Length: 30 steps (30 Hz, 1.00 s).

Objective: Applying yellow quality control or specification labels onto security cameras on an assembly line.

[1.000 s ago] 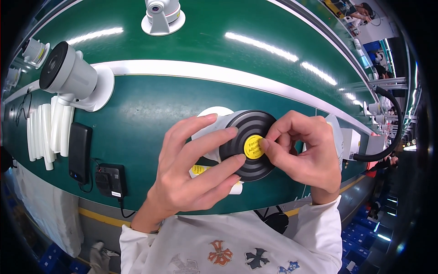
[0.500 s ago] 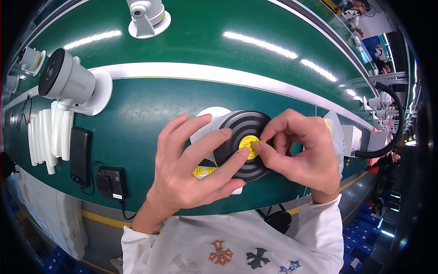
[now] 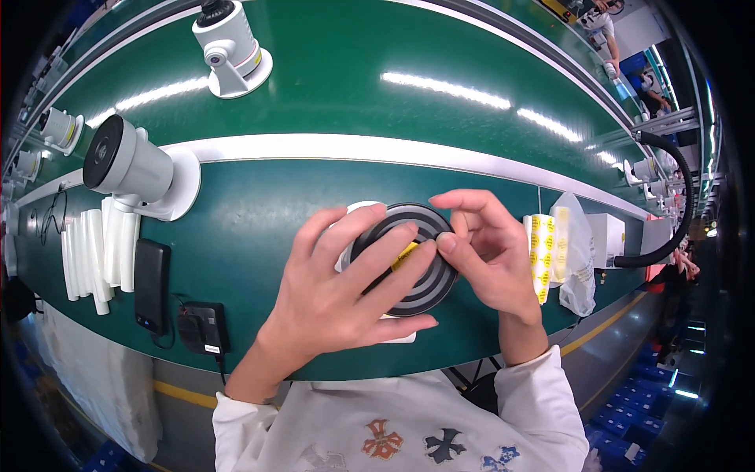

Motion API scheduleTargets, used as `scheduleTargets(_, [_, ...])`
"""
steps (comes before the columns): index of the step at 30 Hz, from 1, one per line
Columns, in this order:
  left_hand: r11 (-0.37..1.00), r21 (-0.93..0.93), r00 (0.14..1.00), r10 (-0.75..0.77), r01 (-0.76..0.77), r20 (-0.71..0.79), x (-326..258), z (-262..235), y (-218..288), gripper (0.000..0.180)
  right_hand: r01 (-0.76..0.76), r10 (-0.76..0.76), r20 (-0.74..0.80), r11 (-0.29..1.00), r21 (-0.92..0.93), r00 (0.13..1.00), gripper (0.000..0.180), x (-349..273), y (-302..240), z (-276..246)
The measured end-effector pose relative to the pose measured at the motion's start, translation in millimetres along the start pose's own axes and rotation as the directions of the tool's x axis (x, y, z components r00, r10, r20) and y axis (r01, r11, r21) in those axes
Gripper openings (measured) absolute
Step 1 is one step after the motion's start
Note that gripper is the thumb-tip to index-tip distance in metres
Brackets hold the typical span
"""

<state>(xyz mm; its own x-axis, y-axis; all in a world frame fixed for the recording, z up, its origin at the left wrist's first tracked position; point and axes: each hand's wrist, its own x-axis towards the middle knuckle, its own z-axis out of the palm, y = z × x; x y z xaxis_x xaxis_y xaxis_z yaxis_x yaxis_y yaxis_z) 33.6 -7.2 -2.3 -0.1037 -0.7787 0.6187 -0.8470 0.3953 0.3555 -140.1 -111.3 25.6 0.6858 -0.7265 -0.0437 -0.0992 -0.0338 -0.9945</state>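
A round device with a black and grey ringed face (image 3: 425, 293) stands tilted toward me on the bench. Part of its white body shows behind my fingers. A yellow round sticker (image 3: 404, 256) lies at the centre of that face, mostly covered by my fingers. My left hand (image 3: 314, 295) is spread across the face, its index and middle fingers over the sticker. At the face's right rim is my right hand (image 3: 494, 263), thumb and forefinger apart, thumb tip by the edge. I see nothing between its fingers.
Rolls of yellow stickers (image 3: 541, 256) lie to the right beside a clear plastic bag (image 3: 580, 263) and a white box (image 3: 607, 240). Leftward are a white camera-like device (image 3: 141, 169), white tubes (image 3: 98, 252), a black power brick (image 3: 152, 283) and a black adapter (image 3: 203, 326). Another device (image 3: 232, 55) stands beyond the rail.
My right hand's pinch at the sticker has opened and moved off to the rim. My left fingers have moved over the sticker. The view has shifted, and the sticker rolls now show.
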Motion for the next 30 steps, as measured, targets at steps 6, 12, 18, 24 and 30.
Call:
scheduleTargets(6, [0.999, 0.017, 0.998, 0.038, -0.037, -0.058, -1.6, 5.2, -4.0, 0.044, 0.027, -0.028, 0.023, 0.998, 0.049, 0.999, 0.028, -0.1, 7.8, -4.6])
scheduleTargets(12, [0.986, -0.108, 0.983, 0.106, -0.123, -0.150, -13.2, 14.8, -17.3, 0.044, 0.052, -0.058, 0.063, 0.994, 0.100, 0.996, 0.038, -1.1, 16.5, -6.3])
scheduleTargets(18, [0.957, -0.263, 0.980, 0.073, -0.121, -0.187, -10.8, 23.2, -15.9, 0.046, 0.377, -0.413, 0.142, 0.898, 0.227, 0.899, 0.112, 14.1, 51.9, -17.7])
scheduleTargets(24, [0.901, -0.435, 0.945, -0.133, -0.011, -0.299, -46.4, 20.3, -24.9, 0.078, 0.277, -0.283, 0.120, 0.959, 0.063, 0.952, 0.116, 9.2, 55.8, -20.4])
scheduleTargets(30, [-0.015, -0.954, 0.785, -0.564, 0.301, 0.256, -53.5, 20.2, -7.2, 0.126, 0.268, -0.023, -0.385, 0.757, 0.596, 0.922, 0.116, -21.4, 55.4, 3.1])
